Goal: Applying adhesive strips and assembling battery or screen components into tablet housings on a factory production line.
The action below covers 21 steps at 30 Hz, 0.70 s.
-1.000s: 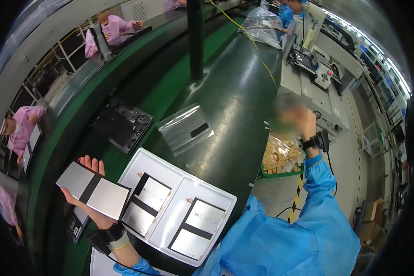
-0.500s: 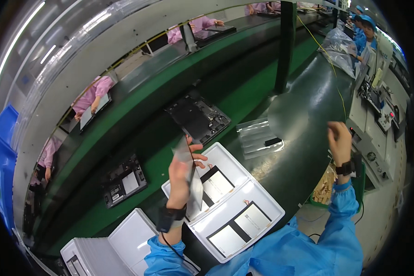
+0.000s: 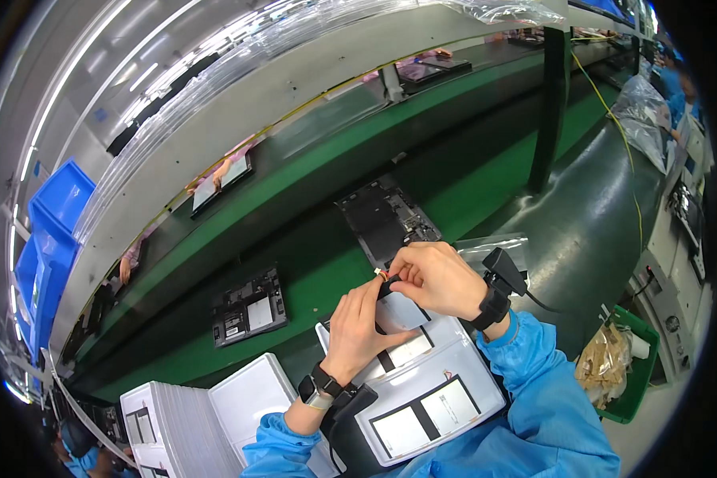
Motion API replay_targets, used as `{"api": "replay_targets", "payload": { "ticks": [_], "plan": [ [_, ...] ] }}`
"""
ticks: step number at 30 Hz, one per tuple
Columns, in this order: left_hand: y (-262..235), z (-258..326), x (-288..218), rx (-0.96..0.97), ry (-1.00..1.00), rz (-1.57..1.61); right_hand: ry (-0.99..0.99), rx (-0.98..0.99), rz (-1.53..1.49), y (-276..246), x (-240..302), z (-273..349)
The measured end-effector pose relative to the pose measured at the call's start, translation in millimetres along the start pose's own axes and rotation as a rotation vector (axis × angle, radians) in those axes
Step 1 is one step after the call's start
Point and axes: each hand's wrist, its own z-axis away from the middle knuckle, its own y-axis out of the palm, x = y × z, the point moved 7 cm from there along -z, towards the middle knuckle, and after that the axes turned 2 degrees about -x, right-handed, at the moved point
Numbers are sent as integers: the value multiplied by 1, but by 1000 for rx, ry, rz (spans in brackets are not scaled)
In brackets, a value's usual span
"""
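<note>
Both hands have come together over the white tray [image 3: 446,414] since half a second ago, when the right arm was stretched far out to the right and only the left hand held the thin grey panel upright. Now the left hand [image 3: 357,328] grips that grey panel [image 3: 398,312] from below, fingers curled around its lower part, and the right hand [image 3: 432,277] pinches at its top edge, thumb and forefinger closed on a small orange-and-black tab [image 3: 385,276] (too small to say exactly what it is). The panel sits above the tray's far edge, tilted up toward the camera, not lying in a slot.

The tray has 2 visible slots near its front edge, each with a pale panel [image 3: 422,414] crossed by a black strip. To the left of it a stack of white trays [image 3: 185,418] stands at the near edge of the bench. On the green belt [image 3: 311,267] beyond lie 2 dark opened devices, 1 [image 3: 248,305] toward its left and 1 [image 3: 390,219] just past the hands, with a clear plastic bag [image 3: 498,248] next to the right wrist.

Judging from this, the work has moved from carrying the panel to fine handling at its top edge.
</note>
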Motion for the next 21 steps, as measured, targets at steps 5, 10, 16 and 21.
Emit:
{"api": "replay_targets", "payload": {
  "ticks": [5, 10, 16, 21],
  "plan": [
    [12, -26, 81, 146, -424, 860, 17, 86, 31, -29, 1, -9],
    [33, -73, 198, 179, -546, 308, 2, 9, 85, -79, 14, 1],
    [130, -124, 255, 251, -220, -249, 29, -235, 233, -127, 15, 28],
    [161, -138, 333, 205, -236, -137, 48, -471, 151, -157, 19, 32]
  ]
}}
